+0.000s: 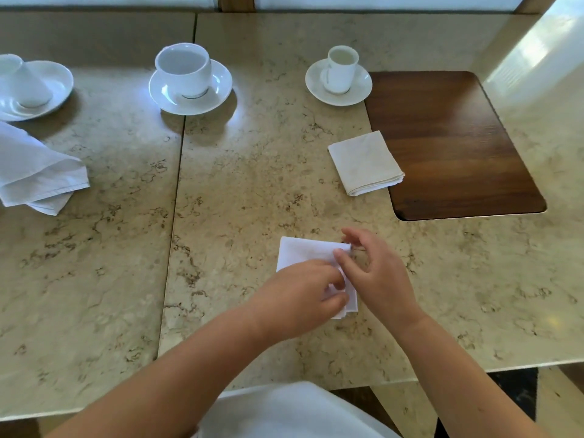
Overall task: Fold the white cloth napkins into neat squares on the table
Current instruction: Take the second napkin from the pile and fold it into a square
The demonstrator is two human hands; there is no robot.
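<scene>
As the layers likely need aligning, your left hand (pixel 303 292) pinches the near corner of the napkin (pixel 303 251), while your right hand (pixel 376 273), loosely spread, touches its right edge on the table (pixel 237 184).

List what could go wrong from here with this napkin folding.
1. The left hand pinches the napkin at its near right corner, where layers look uneven; creasing now may set a crooked square.
2. The right hand only touches the right edge, so the fold could slip open.
3. The loose napkin lies close to a saucer; dragging it might nudge the cup.
</scene>
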